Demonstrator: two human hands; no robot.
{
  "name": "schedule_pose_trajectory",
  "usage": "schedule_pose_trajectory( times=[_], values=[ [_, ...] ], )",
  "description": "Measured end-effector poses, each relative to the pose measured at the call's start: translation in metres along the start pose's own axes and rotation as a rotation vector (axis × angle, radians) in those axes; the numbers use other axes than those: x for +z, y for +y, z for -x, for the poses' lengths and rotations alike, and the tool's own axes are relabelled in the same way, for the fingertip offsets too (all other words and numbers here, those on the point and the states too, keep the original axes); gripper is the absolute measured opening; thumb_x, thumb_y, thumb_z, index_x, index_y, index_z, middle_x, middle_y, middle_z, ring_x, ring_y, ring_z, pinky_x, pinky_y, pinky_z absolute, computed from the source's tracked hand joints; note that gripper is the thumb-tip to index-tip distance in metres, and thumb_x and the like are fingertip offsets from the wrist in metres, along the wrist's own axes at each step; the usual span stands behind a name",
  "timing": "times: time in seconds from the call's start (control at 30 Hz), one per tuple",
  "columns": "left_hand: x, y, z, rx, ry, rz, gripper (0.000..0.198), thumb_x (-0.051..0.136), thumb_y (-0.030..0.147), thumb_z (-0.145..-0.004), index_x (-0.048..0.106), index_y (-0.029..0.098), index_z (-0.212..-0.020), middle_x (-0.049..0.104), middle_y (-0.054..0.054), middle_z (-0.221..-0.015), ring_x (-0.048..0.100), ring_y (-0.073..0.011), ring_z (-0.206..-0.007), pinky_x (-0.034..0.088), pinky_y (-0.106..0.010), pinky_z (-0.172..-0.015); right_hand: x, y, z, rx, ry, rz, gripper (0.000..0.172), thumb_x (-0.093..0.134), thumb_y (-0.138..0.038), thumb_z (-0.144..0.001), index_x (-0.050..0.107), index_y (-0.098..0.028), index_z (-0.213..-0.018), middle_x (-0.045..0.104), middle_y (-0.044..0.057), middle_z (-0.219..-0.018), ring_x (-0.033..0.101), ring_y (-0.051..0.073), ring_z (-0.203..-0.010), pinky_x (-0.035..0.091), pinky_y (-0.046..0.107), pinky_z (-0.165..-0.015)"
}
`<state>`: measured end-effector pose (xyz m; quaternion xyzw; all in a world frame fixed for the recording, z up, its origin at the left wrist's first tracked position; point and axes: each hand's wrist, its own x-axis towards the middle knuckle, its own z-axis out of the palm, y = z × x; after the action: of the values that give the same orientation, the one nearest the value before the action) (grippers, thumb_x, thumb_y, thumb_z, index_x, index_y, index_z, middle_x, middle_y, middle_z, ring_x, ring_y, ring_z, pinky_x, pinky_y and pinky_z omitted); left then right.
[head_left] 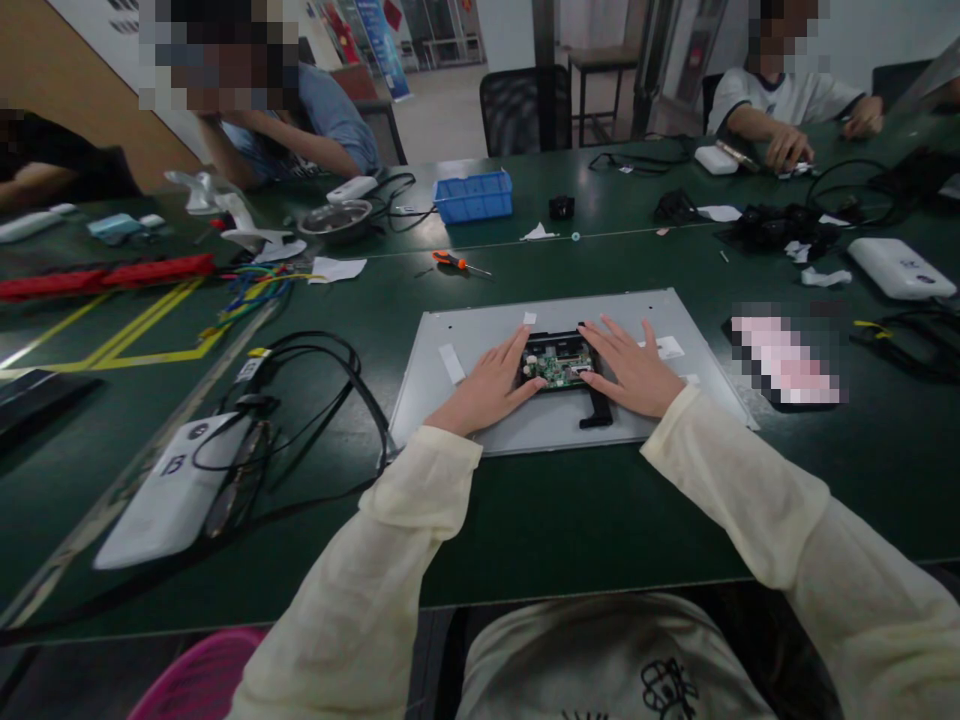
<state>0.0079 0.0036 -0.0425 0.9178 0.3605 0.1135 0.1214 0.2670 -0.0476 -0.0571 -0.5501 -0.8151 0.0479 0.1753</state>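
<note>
Apparently, both hands (487,385) (636,372) against a circuit board (553,371)

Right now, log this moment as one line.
left hand: at left side of circuit board; right hand: at its right side; board: on grey panel; orange screwdriver: beyond panel

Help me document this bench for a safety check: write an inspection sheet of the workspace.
Surface: green table, with a grey panel lying on it.
Job's things: circuit board in a black frame, on the panel.
Clutter: orange-handled screwdriver and blue basket beyond the panel; phone to its right.
Hands: left hand and right hand at either side of the frame, fingers spread; tools in them: nothing seen.
Cables: black cable looped left of the panel; coloured wires beyond it.
Surroundings: person in blue across the table; black chair.
</note>
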Motion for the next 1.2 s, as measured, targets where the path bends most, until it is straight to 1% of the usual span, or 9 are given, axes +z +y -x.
schedule_pose_trajectory(
  times=[0.17, 0.3, 0.43, 0.5, 0.6, 0.8, 1.0, 1.1, 1.2],
  values=[
    [0.002, 0.001, 0.0, 0.016, 0.016, -0.031, 0.075, 0.033, 0.054, -0.096, 0.006, 0.013, -0.153, 0.018, -0.016, -0.159, 0.023, -0.0262, -0.145, 0.024, -0.041, -0.116, -0.003, 0.0, 0.001, -0.029, -0.016, 0.041, 0.065, 0.027, -0.057, -0.096, 0.021, -0.026, -0.152, 0.03, 0.009, -0.156, 0.018, 0.032, -0.146, 0.001, 0.072, -0.11],
    [0.001, 0.003, 0.0, 0.03, 0.021, -0.068, 0.074, 0.031, 0.052, -0.097, 0.006, 0.012, -0.153, 0.016, -0.017, -0.159, 0.023, -0.0265, -0.145, 0.025, -0.041, -0.116, -0.012, 0.005, 0.005, 0.042, 0.038, 0.083, 0.061, 0.029, -0.052, -0.097, 0.023, -0.024, -0.151, 0.035, 0.009, -0.154, 0.023, 0.031, -0.145, 0.006, 0.073, -0.109],
    [0.003, 0.005, 0.0, 0.014, 0.005, -0.115, 0.071, 0.03, 0.05, -0.098, 0.006, 0.014, -0.153, 0.014, -0.015, -0.16, 0.025, -0.027, -0.144, 0.026, -0.043, -0.116, -0.02, 0.026, 0.012, 0.208, 0.172, 0.131, 0.051, 0.039, -0.038, -0.095, 0.042, -0.018, -0.142, 0.048, 0.013, -0.145, 0.034, 0.034, -0.139, 0.022, 0.066, -0.109],
    [0.003, 0.008, 0.001, -0.004, 0.009, -0.158, 0.068, 0.029, 0.048, -0.098, 0.009, 0.015, -0.153, 0.014, -0.015, -0.16, 0.025, -0.0278, -0.144, 0.025, -0.045, -0.116, -0.021, 0.038, 0.014, 0.228, 0.184, 0.098, 0.043, 0.044, -0.032, -0.092, 0.057, -0.014, -0.129, 0.056, 0.016, -0.135, 0.045, 0.032, -0.13, 0.034, 0.054, -0.107],
    [0.003, 0.016, 0.001, -0.022, 0.044, -0.252, 0.061, 0.03, 0.042, -0.099, 0.016, 0.016, -0.153, 0.018, -0.014, -0.159, 0.02, -0.0285, -0.146, 0.021, -0.05, -0.116, -0.02, 0.048, 0.014, 0.221, 0.169, 0.001, 0.034, 0.05, -0.028, -0.088, 0.067, -0.012, -0.113, 0.065, 0.016, -0.119, 0.056, 0.029, -0.116, 0.042, 0.044, -0.102],
    [0.0, 0.049, 0.001, 0.043, 0.113, -0.329, 0.054, 0.031, 0.019, -0.095, 0.028, 0.015, -0.149, 0.032, -0.011, -0.155, 0.023, -0.0233, -0.145, 0.016, -0.049, -0.119, -0.02, 0.042, 0.013, 0.244, 0.087, -0.083, 0.029, 0.06, -0.024, -0.082, 0.069, -0.014, -0.108, 0.067, 0.014, -0.109, 0.062, 0.027, -0.103, 0.046, 0.04, -0.094],
    [0.009, 0.072, 0.003, 0.111, 0.081, -0.282, 0.048, 0.032, 0.025, -0.098, 0.036, 0.014, -0.144, 0.037, -0.01, -0.152, 0.028, -0.022, -0.143, 0.023, -0.046, -0.117, -0.016, 0.038, 0.013, 0.288, 0.089, -0.079, 0.018, 0.061, -0.022, -0.08, 0.069, -0.014, -0.095, 0.066, 0.013, -0.098, 0.062, 0.024, -0.092, 0.048, 0.038, -0.086],
    [0.011, 0.074, 0.003, 0.137, 0.029, -0.267, 0.047, 0.032, 0.024, -0.098, 0.036, 0.015, -0.144, 0.038, -0.008, -0.152, 0.03, -0.0202, -0.142, 0.025, -0.045, -0.117, -0.018, 0.034, 0.013, 0.302, 0.09, -0.103, 0.012, 0.06, -0.023, -0.081, 0.068, -0.016, -0.087, 0.067, 0.009, -0.087, 0.063, 0.021, -0.079, 0.048, 0.035, -0.078],
    [0.009, 0.073, 0.003, 0.137, 0.013, -0.245, 0.047, 0.032, 0.022, -0.098, 0.036, 0.015, -0.144, 0.039, -0.008, -0.151, 0.035, -0.0197, -0.139, 0.027, -0.043, -0.116, -0.023, 0.028, 0.012, 0.365, 0.153, -0.202, 0.011, 0.059, -0.023, -0.081, 0.068, -0.017, -0.085, 0.068, 0.005, -0.076, 0.063, 0.018, -0.071, 0.048, 0.031, -0.071]
  ],
)
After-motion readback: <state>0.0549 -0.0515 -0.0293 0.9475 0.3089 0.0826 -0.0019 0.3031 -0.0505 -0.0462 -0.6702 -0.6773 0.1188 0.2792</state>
